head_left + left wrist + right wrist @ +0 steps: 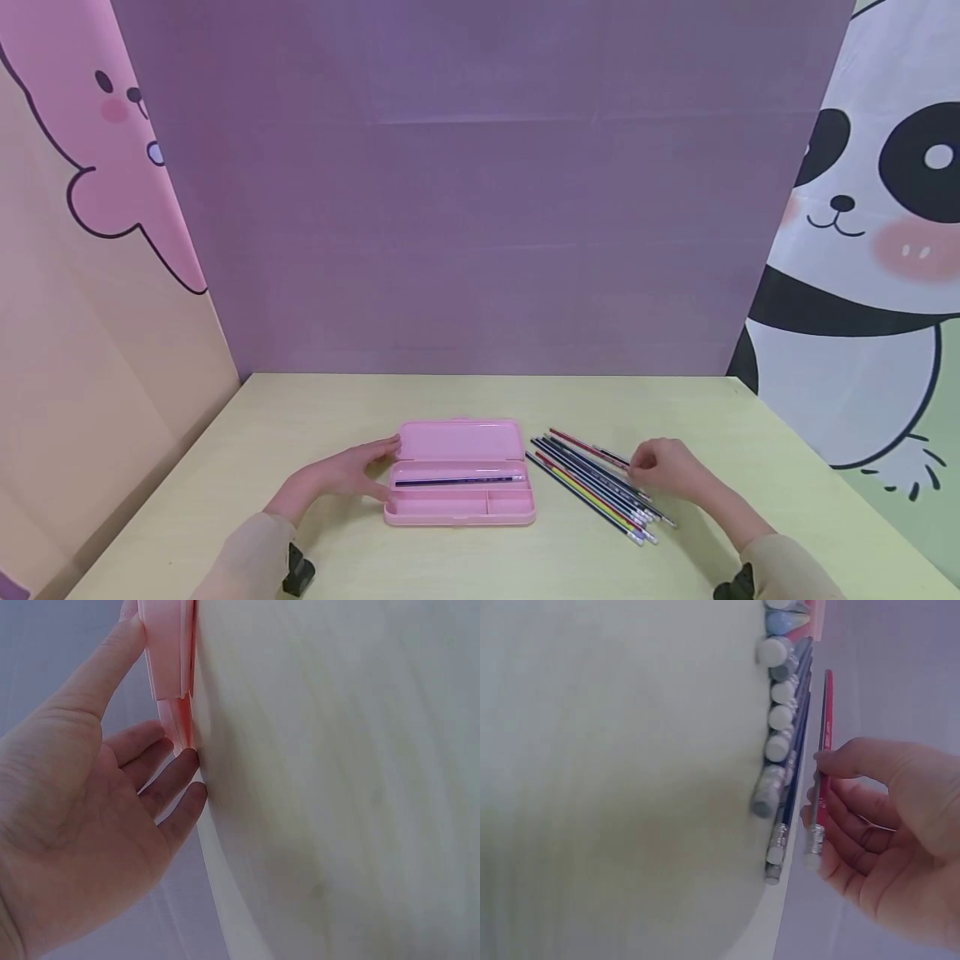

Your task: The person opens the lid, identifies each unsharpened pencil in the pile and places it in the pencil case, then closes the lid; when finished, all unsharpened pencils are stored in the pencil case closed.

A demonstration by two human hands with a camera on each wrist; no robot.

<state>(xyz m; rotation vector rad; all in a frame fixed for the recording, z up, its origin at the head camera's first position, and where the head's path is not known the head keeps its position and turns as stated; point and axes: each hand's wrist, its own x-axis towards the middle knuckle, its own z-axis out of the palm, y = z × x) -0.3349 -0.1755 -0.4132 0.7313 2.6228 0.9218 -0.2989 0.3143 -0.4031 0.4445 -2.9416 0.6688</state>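
A pink pencil case [450, 507] lies with its lid [459, 440] folded back on the table. One dark pencil [459, 482] is in its rear compartment. My left hand [352, 471] touches the case's left side, thumb at the tray and fingers by the lid. In the left wrist view, the hand [97, 787] has its fingers spread and loosely bent. To the right of the case, my right hand [667, 468] pinches a red pencil [827, 720] with a white eraser, held just above the others. Several pencils [592, 483] lie in a slanted pile, erasers towards me.
The pale wooden table [322, 408] reaches back to a purple backdrop [480, 208]. A pink cartoon figure [97, 167] is on the left wall and a panda picture [847, 250] on the right one. Each wrist carries a black device [298, 571].
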